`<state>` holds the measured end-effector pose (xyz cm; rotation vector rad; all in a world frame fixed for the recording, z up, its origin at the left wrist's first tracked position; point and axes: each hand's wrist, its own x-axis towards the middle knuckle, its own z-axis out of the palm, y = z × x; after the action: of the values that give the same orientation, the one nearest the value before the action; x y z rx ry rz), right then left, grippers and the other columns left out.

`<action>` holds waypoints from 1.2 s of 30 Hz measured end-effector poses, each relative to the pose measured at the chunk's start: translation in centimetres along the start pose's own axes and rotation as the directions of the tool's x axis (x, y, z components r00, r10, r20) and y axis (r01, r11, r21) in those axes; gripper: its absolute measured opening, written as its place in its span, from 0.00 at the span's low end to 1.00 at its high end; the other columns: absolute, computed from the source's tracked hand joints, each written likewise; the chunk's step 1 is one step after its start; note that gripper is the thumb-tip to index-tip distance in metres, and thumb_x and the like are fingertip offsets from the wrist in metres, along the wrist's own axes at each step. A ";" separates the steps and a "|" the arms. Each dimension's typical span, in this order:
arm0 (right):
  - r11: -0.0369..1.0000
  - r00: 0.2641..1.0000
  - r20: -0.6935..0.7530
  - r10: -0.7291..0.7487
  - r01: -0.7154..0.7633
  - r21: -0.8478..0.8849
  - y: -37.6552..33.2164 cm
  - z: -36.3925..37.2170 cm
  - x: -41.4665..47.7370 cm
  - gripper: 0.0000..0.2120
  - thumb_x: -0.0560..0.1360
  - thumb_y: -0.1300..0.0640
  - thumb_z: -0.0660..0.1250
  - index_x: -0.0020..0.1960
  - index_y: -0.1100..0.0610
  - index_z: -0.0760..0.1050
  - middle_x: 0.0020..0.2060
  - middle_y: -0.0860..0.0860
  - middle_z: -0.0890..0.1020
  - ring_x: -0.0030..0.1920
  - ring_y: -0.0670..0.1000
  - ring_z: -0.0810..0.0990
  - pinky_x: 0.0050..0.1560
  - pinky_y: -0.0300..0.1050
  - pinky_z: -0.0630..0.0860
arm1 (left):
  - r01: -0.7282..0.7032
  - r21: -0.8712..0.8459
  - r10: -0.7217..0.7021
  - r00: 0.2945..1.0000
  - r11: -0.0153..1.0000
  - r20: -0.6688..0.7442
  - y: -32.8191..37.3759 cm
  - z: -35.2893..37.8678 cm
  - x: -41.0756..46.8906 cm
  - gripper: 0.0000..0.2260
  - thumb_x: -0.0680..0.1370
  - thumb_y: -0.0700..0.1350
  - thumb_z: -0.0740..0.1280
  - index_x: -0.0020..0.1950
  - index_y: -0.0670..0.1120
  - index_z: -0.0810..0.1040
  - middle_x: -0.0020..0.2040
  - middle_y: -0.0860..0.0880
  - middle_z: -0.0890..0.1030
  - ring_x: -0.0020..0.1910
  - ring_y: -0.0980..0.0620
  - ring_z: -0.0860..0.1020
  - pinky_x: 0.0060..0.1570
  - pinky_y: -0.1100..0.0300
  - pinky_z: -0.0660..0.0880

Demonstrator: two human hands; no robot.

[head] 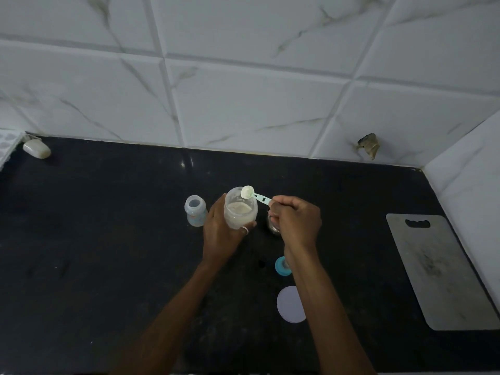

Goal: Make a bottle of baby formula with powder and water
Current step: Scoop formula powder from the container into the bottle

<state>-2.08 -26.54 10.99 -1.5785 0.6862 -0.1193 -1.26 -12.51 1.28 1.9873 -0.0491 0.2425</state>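
Observation:
My left hand grips a clear plastic jar of pale formula powder, held a little tilted above the black counter. My right hand pinches the handle of a light green measuring scoop. The scoop's bowl holds powder and sits at the jar's far rim. An open baby bottle stands upright just left of my left hand. A teal bottle ring with its nipple lies on the counter under my right wrist. A shiny metal cup is mostly hidden behind my right hand.
A white round lid lies near my right forearm. A grey cutting board rests at the right beside the tiled side wall. A bar of soap sits at the far left by the back wall. The black counter spreads to the left.

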 end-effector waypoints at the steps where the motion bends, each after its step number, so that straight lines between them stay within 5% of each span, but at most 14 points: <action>1: 1.000 1.000 -0.003 0.010 -0.010 0.015 0.1 0.1 0.2 0.08 0.73 0.66 0.74 0.45 0.54 0.85 0.35 0.49 0.87 0.37 0.45 0.87 0.35 0.33 0.79 | 0.012 -0.007 -0.012 1.000 1.000 0.001 -0.4 0.2 0.1 0.31 0.69 0.46 0.81 0.70 0.44 0.75 0.64 0.47 0.81 0.65 0.48 0.79 0.65 0.44 0.76; 8: 1.000 1.000 -0.004 0.022 -0.022 0.022 1.3 0.0 1.0 0.09 0.73 0.68 0.74 0.44 0.54 0.86 0.41 0.51 0.87 0.39 0.46 0.88 0.37 0.34 0.80 | 0.076 0.015 -0.076 0.997 0.997 -0.005 -3.0 1.4 -0.6 0.35 0.69 0.47 0.83 0.72 0.44 0.73 0.67 0.47 0.79 0.69 0.48 0.77 0.68 0.43 0.75; 13: 0.998 0.998 -0.003 0.055 -0.055 0.032 1.7 -0.2 1.0 0.09 0.73 0.68 0.74 0.45 0.54 0.86 0.37 0.48 0.88 0.40 0.46 0.88 0.39 0.35 0.81 | 0.120 0.034 -0.119 0.992 0.992 -0.040 -4.1 2.1 -1.4 0.40 0.68 0.49 0.83 0.75 0.45 0.69 0.71 0.47 0.76 0.74 0.49 0.73 0.72 0.46 0.72; 18: 0.997 0.997 0.000 0.072 -0.072 0.035 1.9 -0.4 0.7 0.10 0.73 0.68 0.75 0.45 0.53 0.86 0.43 0.51 0.87 0.40 0.43 0.87 0.39 0.35 0.81 | 0.186 0.030 -0.186 0.983 0.982 -0.012 -4.5 2.4 -1.9 0.48 0.68 0.52 0.83 0.80 0.44 0.61 0.80 0.46 0.66 0.79 0.58 0.60 0.76 0.56 0.63; 21: 0.997 0.998 -0.002 0.067 -0.067 0.046 1.7 -0.6 0.6 0.10 0.73 0.68 0.75 0.44 0.53 0.86 0.40 0.50 0.88 0.40 0.45 0.88 0.40 0.36 0.82 | 0.209 0.058 -0.208 0.978 0.976 -0.012 -4.1 2.2 -2.3 0.53 0.68 0.52 0.83 0.83 0.42 0.54 0.83 0.45 0.59 0.81 0.51 0.58 0.76 0.56 0.60; 29: 0.994 0.997 0.054 0.053 -0.058 0.097 0.5 0.6 -0.3 0.08 0.74 0.68 0.74 0.45 0.56 0.86 0.38 0.51 0.88 0.41 0.48 0.88 0.39 0.35 0.81 | 0.259 0.129 -0.216 0.936 0.957 -0.279 -3.5 -3.0 -5.6 0.27 0.78 0.52 0.71 0.74 0.44 0.67 0.72 0.45 0.71 0.70 0.47 0.71 0.69 0.47 0.73; 32: 0.992 0.995 0.087 0.045 -0.055 0.115 0.1 1.6 -0.8 0.07 0.74 0.68 0.74 0.45 0.57 0.86 0.37 0.52 0.88 0.41 0.49 0.88 0.40 0.37 0.82 | 0.329 0.117 -0.279 0.907 0.937 -0.316 -4.9 -5.7 -3.3 0.35 0.76 0.46 0.75 0.78 0.42 0.62 0.76 0.42 0.66 0.76 0.43 0.67 0.73 0.50 0.67; 36: 0.991 0.991 0.114 0.065 -0.078 0.111 0.4 3.0 -1.2 0.07 0.74 0.69 0.74 0.47 0.59 0.85 0.38 0.51 0.88 0.43 0.50 0.88 0.42 0.38 0.83 | 0.357 0.085 -0.344 0.929 0.930 -0.136 -6.7 -7.4 0.1 0.46 0.72 0.49 0.80 0.82 0.43 0.57 0.81 0.44 0.62 0.79 0.47 0.63 0.72 0.60 0.61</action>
<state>-1.79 -23.31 10.53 -1.4376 0.6377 -0.0183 -1.24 -2.96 -1.79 2.0441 0.4023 0.1313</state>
